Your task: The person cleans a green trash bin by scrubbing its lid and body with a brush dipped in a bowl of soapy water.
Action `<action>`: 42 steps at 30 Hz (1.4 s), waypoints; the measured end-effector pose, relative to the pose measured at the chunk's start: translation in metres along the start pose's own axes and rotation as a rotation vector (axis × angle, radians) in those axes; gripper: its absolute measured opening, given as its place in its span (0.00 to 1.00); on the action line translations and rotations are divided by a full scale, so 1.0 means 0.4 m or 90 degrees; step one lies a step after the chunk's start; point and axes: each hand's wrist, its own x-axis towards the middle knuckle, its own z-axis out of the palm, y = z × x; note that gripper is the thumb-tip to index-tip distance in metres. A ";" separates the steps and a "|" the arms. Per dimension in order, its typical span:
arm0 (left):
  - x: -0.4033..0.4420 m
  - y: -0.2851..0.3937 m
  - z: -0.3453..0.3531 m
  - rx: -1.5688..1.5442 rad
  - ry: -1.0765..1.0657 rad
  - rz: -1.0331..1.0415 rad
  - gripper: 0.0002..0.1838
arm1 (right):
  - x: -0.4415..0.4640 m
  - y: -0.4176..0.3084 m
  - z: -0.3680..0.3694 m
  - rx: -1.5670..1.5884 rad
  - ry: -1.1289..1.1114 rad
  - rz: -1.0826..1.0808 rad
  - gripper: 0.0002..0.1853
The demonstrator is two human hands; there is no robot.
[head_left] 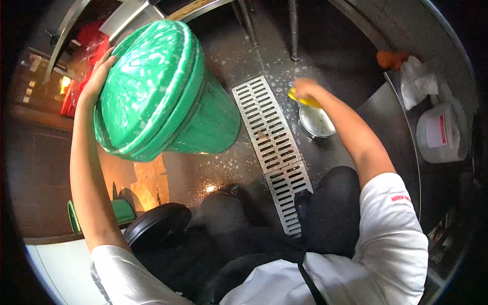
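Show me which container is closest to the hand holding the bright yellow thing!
The small, round, silvery pot beside the pale slotted drain grate, close by the right hand. The big green plastic bin and the clear, white-labelled plastic tub are farther away.

Both arms out front: left hand open and spread, right hand closed in a grip.
Left arm point(86, 183) reaches far forward, elbow only slightly bent; left hand point(99, 73) up high, fingers extended and curving inward, back of hand outward, thumb hidden. Right arm point(351, 127) bent more at elbow, forearm angled forward and in across the body's front; right hand point(307, 88) low, fingers curled, a bit blurred, finger detail unclear. Hands well apart, both bare. Short white sleeves point(389, 213) end above the elbows, forearms uncovered. Right knee point(339, 195) bent, dark trouser leg, below right forearm.
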 end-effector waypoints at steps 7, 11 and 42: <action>-0.013 0.022 0.017 -0.158 0.005 -0.051 0.34 | -0.141 0.166 0.251 0.348 0.204 0.070 0.14; -0.019 0.034 0.010 -0.075 0.059 -0.107 0.31 | -0.181 0.197 0.323 0.360 0.243 0.066 0.16; -0.175 0.040 0.044 -0.403 -0.068 -0.219 0.34 | 0.150 -0.538 0.338 1.132 0.261 0.033 0.13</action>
